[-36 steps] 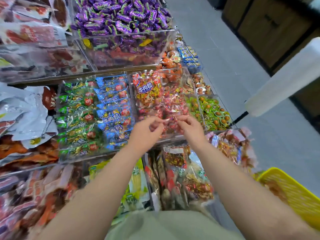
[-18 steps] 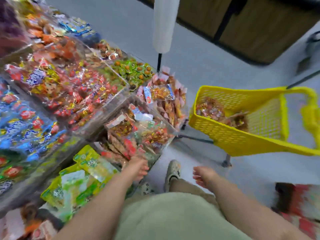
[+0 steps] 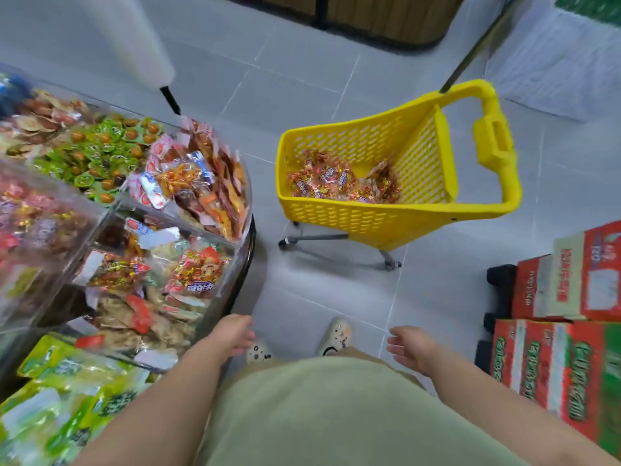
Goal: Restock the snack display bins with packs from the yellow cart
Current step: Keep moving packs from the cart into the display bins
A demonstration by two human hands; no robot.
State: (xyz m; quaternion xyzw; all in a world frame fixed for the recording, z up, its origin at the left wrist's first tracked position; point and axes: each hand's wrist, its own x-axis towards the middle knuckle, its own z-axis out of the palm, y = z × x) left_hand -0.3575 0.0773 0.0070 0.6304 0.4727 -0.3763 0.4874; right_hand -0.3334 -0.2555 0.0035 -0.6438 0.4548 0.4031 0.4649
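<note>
The yellow cart (image 3: 369, 215) stands on the grey floor ahead and to the right, with several red-and-gold snack packs (image 3: 332, 183) lying in its bottom. The clear snack display bins (image 3: 111, 210) fill the left side, stacked with colourful packs. My left hand (image 3: 232, 334) hangs low beside the rounded end of the bins, fingers loosely curled, holding nothing. My right hand (image 3: 408, 346) is low at my right side, fingers spread and empty. Both hands are well short of the cart.
Red and green cardboard boxes (image 3: 564, 331) are stacked on a black pallet at the right. A white roll on a black stand (image 3: 148, 52) rises behind the bins. Wooden cabinets (image 3: 379, 15) line the far wall. My two shoes (image 3: 332, 334) show on the floor tiles.
My hands left the red candy bin and dropped to my sides, empty. My view swung right from the bins toward the yellow cart, which now sits in the centre.
</note>
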